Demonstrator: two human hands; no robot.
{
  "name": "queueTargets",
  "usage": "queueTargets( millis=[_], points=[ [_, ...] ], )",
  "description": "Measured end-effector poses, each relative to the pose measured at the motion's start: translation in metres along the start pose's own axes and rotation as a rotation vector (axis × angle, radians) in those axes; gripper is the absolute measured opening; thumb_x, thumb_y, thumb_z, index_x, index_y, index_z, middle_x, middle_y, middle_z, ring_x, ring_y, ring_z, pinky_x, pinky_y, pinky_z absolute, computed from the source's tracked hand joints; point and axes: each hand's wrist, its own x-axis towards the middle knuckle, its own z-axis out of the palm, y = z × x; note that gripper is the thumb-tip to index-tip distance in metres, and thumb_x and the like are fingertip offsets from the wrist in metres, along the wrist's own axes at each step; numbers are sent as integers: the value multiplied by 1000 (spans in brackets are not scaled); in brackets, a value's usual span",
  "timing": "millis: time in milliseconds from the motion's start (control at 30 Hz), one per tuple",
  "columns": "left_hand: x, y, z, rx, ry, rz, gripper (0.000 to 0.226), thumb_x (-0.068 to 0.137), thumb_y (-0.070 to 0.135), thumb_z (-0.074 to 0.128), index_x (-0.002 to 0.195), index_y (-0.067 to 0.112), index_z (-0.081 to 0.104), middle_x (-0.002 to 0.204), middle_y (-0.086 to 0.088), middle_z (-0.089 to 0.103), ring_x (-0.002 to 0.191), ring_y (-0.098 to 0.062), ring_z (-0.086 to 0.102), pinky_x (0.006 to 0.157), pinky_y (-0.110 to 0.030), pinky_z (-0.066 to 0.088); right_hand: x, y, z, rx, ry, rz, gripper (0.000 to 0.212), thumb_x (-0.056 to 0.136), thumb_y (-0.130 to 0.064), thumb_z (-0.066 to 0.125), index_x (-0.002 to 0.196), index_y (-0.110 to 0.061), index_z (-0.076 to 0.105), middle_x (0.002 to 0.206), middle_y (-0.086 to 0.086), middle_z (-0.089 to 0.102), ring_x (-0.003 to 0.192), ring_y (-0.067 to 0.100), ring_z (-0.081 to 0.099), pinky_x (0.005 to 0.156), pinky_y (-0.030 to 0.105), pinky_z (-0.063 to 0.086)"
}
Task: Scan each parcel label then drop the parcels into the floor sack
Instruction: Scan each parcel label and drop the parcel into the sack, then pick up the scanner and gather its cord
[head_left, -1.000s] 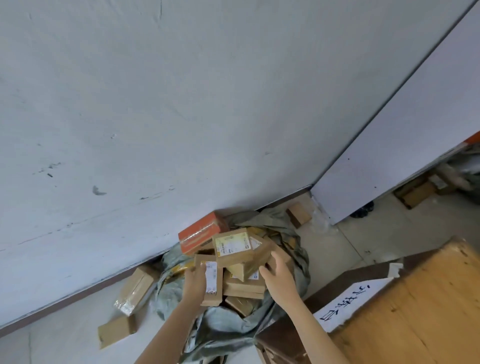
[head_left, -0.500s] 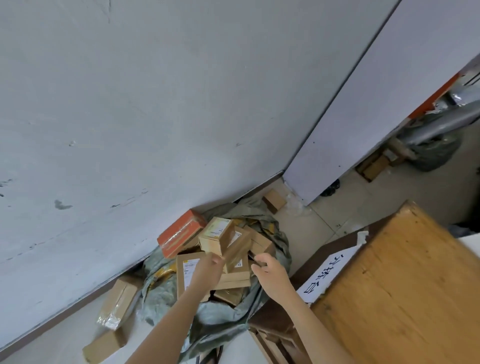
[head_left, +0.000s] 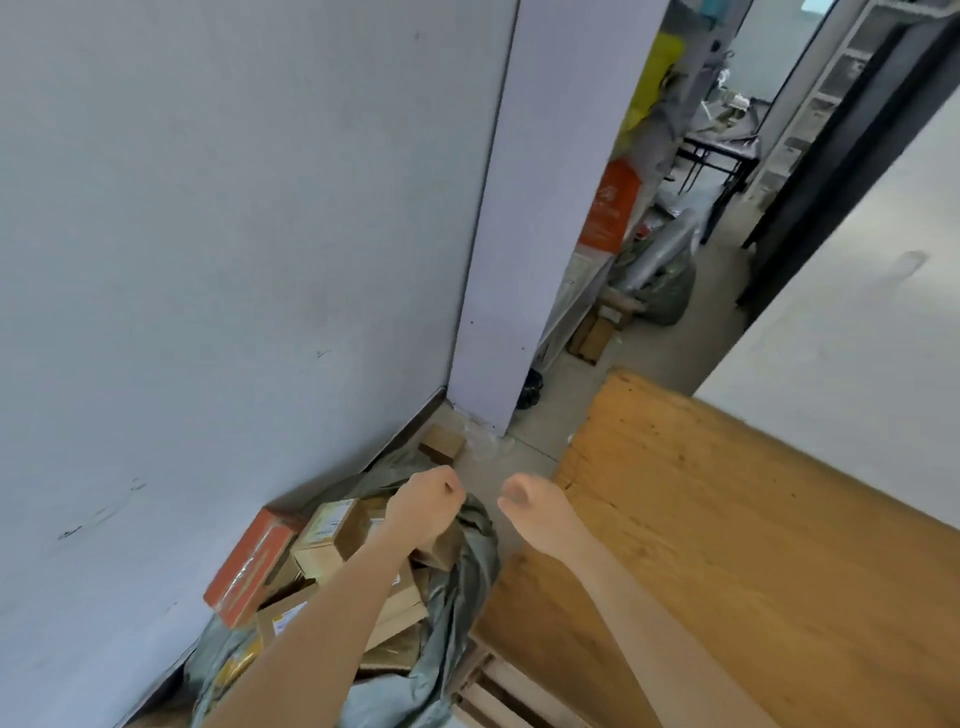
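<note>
Left hand (head_left: 426, 501) over the sack (head_left: 470, 582) of parcels (head_left: 332, 525) on the floor (head_left: 545, 415), right hand (head_left: 530, 506) beside the bench's (head_left: 727, 519) left edge, each grip curled on nothing; ideally, scan the next label squarely and release it low over the opening.

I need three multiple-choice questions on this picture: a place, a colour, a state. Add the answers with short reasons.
1. Where is the sack? A: on the floor beside the wooden table. B: on a chair. C: on a shelf.
2. The box nearest the wall is: A: blue. B: orange. C: black.
3. The left hand and right hand hold: A: parcels. B: a scanner. C: nothing.
Answers: 1A, it lies by the wooden table; 2B, its face is orange; 3C, both are curled, empty.
</note>
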Motion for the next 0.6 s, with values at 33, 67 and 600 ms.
queueTargets(
  millis=[33, 67, 600],
  points=[
    [-5, 12, 7, 32, -11, 23, 22, 97, 29, 43, 106, 18, 60, 106, -4, 66, 99, -24, 61, 86, -37, 50, -12, 13, -8, -4, 20, 11, 34, 99, -32, 47, 129, -17, 53, 132, 4, 54, 120, 20, 51, 96, 30, 43],
    [-11, 25, 16, 64, -24, 45, 24, 98, 29, 42, 110, 17, 59, 108, -4, 65, 102, -25, 60, 89, -37, 49, -26, 28, -16, -9, 42, 24, 34, 99, -33, 47, 129, -18, 53, 133, 3, 54, 120, 20, 52, 96, 31, 44],
    [-187, 263, 248, 323, -334, 366, 42, 99, 38, 43, 133, 15, 51, 136, -5, 52, 116, -24, 54, 98, -40, 47, -342, 275, -104, 1, 325, 351, 33, 100, -35, 43, 123, -14, 54, 127, 7, 55, 117, 25, 53, 91, 35, 47]
  ],
)
